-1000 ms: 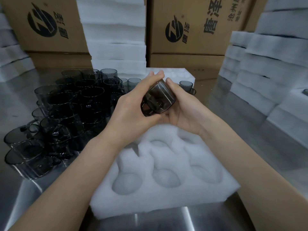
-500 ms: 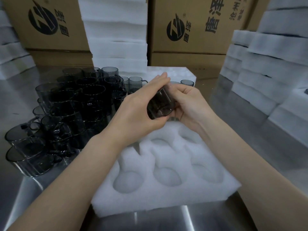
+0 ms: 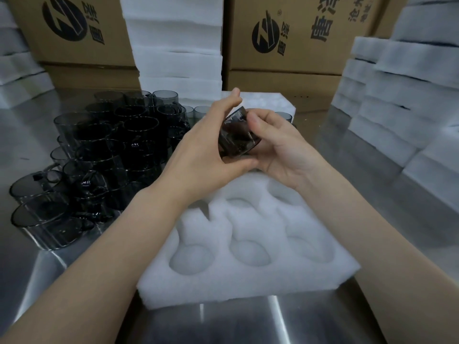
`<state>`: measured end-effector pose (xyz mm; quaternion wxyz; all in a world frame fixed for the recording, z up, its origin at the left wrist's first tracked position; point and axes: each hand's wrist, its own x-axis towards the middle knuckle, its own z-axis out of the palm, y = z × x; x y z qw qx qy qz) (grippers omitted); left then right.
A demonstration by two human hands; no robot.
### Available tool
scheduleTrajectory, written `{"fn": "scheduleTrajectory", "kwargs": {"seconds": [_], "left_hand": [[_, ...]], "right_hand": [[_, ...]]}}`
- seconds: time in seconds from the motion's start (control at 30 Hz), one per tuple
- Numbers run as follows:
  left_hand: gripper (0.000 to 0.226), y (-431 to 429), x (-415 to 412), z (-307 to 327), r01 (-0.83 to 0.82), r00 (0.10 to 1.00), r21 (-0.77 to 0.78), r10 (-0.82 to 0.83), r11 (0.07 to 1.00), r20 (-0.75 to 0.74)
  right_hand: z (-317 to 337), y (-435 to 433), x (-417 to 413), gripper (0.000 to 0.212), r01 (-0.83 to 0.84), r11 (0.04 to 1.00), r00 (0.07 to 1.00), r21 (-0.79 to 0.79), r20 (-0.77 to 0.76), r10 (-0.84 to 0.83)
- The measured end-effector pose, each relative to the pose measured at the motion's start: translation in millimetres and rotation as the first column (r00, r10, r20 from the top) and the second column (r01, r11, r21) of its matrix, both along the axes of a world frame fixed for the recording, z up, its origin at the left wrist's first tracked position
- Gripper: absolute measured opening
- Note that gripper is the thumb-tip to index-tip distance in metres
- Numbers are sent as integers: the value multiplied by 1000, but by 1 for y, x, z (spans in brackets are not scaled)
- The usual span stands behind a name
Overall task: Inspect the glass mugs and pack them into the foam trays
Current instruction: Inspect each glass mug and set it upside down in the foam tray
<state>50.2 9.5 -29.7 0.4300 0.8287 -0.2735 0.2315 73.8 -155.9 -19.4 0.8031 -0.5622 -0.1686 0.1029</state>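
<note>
though behind mug [image 3: 236, 141], carton [image 3: 293, 62] perhaps "唐"

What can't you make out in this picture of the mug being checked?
Head view only:
- Held mug: handle hidden by left hand and right hand; flaws too blurred to judge.
- Foam tray: far pockets covered by the hands and forearms.
- Mug pile: count unclear, dark glass overlapping.
- Cardboard box print: cut off by top edge.

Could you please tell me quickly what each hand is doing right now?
Left hand: holding the dark glass mug.
Right hand: gripping the same mug, thumb on its side.
</note>
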Motion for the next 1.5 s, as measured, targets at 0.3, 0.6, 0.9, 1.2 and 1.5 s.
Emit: {"fn": "scheduleTrajectory", "kwargs": {"seconds": [0.3, 0.6, 0.9, 1.2, 1.5], "left_hand": [[73, -4, -5, 1, -10, 1000, -10, 10, 1000, -14], [86, 4, -2, 8, -89, 994, 11, 90, 996, -65], [76, -7, -4, 8, -173, 966, -42, 161, 984, -202], [59, 9, -5, 4, 2, 869, -687, -340, 727, -358], [43, 5, -6, 4, 82, 841, -621, -389, 779, -377]], "right_hand": [[2, 2, -2, 23, 158, 984, 987, -88, 54, -153], [3, 1, -4, 37, 146, 938, 987, -315, 110, -116], [2, 3, 0, 28, 123, 960, 992, -251, 49, -115], [1, 2, -4, 20, -45, 994, 966, -96, 251, 68], [-1, 0, -2, 32, 99, 974, 952, -202, 305, -33]]}}
